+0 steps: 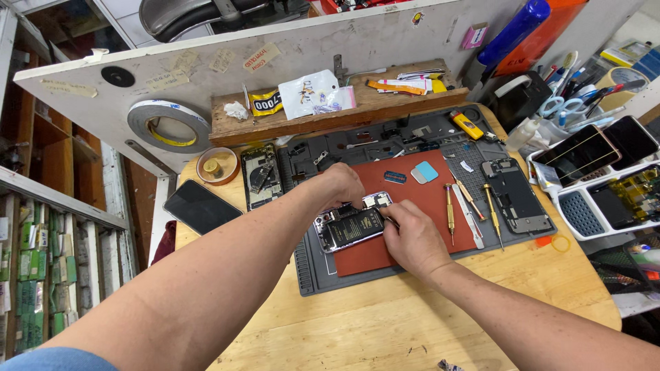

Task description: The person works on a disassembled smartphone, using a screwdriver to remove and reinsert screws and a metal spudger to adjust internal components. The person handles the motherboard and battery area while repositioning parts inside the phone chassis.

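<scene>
Head view: an opened phone [350,225] lies face down, its black battery exposed, on a red mat [412,206] near the middle of the bench. The left hand [340,185] curls over the phone's far edge, fingers bent and pressing on the frame. The right hand [411,237] sits at the phone's right edge with fingers pinched close together; whether they grip a slim tool or a small part I cannot tell.

The likely trouble is slippage. A fingertip or tool point skidding across the open body could nick the battery or tear a thin cable, and the left hand's pressure on the frame could shift the phone on the mat. Any loosened screw could roll among the gold-handled screwdrivers [471,203] lying just right of the hands and be lost. A second opened phone [514,196] lies further right, so parts could get mixed.

The red mat rests on a grey ridged work mat [309,268], itself on a round pale wooden table [385,323]. A dark phone [199,206] lies at the left, a big tape roll [168,125] hangs on a white board behind, and trays of phones and tools crowd the right. Shelves line the far left.
</scene>
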